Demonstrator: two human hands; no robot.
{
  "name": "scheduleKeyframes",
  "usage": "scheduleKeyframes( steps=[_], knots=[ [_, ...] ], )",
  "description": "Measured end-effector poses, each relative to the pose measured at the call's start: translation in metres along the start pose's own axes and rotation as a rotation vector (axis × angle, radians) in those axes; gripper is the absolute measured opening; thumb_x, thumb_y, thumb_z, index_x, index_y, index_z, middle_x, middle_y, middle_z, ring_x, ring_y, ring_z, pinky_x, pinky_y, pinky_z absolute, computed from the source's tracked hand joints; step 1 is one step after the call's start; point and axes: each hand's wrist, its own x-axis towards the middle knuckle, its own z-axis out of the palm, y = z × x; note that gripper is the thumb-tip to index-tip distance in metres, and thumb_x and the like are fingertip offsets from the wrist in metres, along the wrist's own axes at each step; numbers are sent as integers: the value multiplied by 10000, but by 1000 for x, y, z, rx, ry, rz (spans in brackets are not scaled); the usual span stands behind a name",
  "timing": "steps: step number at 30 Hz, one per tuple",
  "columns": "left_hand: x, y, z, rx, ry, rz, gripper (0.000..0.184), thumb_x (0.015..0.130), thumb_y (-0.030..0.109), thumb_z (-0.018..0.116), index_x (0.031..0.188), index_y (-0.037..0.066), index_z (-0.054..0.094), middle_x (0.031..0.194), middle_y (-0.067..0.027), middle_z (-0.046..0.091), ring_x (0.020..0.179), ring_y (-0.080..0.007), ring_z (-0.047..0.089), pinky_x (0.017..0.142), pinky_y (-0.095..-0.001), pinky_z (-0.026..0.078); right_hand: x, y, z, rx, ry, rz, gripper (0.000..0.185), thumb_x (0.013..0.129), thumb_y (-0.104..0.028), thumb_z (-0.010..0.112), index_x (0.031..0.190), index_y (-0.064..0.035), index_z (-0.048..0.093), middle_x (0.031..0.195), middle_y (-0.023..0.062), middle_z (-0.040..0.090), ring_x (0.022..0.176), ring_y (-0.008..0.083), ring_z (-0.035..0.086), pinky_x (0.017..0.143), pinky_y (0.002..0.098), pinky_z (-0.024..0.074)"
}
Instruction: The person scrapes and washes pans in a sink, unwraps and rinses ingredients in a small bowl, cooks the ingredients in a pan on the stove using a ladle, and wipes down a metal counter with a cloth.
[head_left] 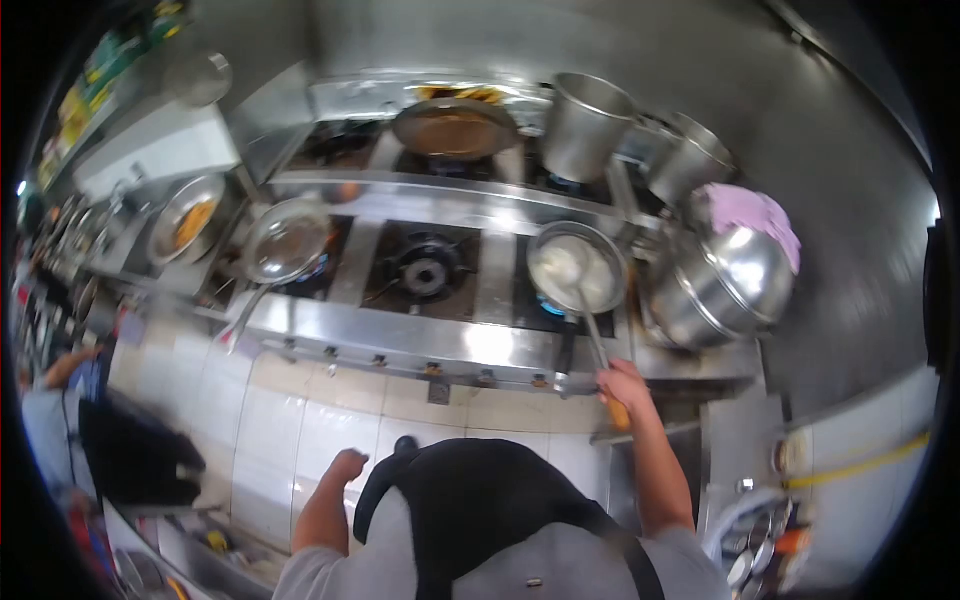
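My right hand is wrapped round the wooden handle of a long metal ladle. Its far end dips into whitish food in a round pan, so the shape of the bowl is partly hidden. That pan sits on the front right burner, where a blue flame shows. A dark pan handle points toward me, left of the ladle. My left hand hangs low over the floor, away from the stove, with its fingers curled and nothing visible in them.
A lidded steel pot with a pink cloth stands right of the pan. Tall pots and a wide brown-filled pan occupy the back burners. Left are a strainer-like pan and a bowl. Another person stands at left.
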Motion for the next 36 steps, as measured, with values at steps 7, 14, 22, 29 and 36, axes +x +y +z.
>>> scheduleKeyframes(
  steps=[7, 14, 22, 29, 36],
  knots=[
    [-6, 21, -9, -346, 147, -105, 323, 986, 254, 472, 1079, 85, 732, 1111, -235, 695, 1091, -397, 658, 963, -503, 516, -39, 22, 16, -783, 441, -367, 226, 743, -85, 628, 930, 35, 586, 822, 225, 658, 768, 342, 680, 687, 441, 515],
    [-11, 29, -7, -368, 47, -170, 318, 990, 246, 465, 1094, 110, 733, 1106, -215, 698, 1085, -390, 660, 947, -493, 524, -24, 22, 4, -707, 419, -514, 294, 776, -24, 593, 1059, 6, 519, 735, 177, 590, 644, 335, 619, 662, 471, 530],
    [-17, -6, 13, -284, 151, -200, 345, 1001, 268, 454, 1111, 88, 727, 1155, -237, 685, 1108, -395, 647, 975, -487, 510, -54, -60, 89, 610, -236, 47, 172, 853, -19, 597, 1019, -55, 568, 736, 58, 559, 516, 166, 507, 426, 292, 442],
    [-58, -20, 35, -53, 202, -106, 275, 964, 205, 492, 1064, 77, 714, 1078, -205, 708, 1070, -395, 659, 934, -488, 528, -18, -82, 167, 626, -388, 211, 234, 882, -62, 639, 1092, -58, 535, 754, 61, 554, 557, 170, 527, 452, 302, 416],
    [-95, -29, 83, -278, 102, -290, 308, 782, 111, 679, 1089, 96, 694, 1014, -176, 721, 1003, -366, 686, 848, -490, 550, 28, -70, 228, 453, -510, 110, 183, 919, -123, 626, 1047, -54, 515, 747, 57, 531, 528, 157, 485, 441, 305, 410]
  ],
)
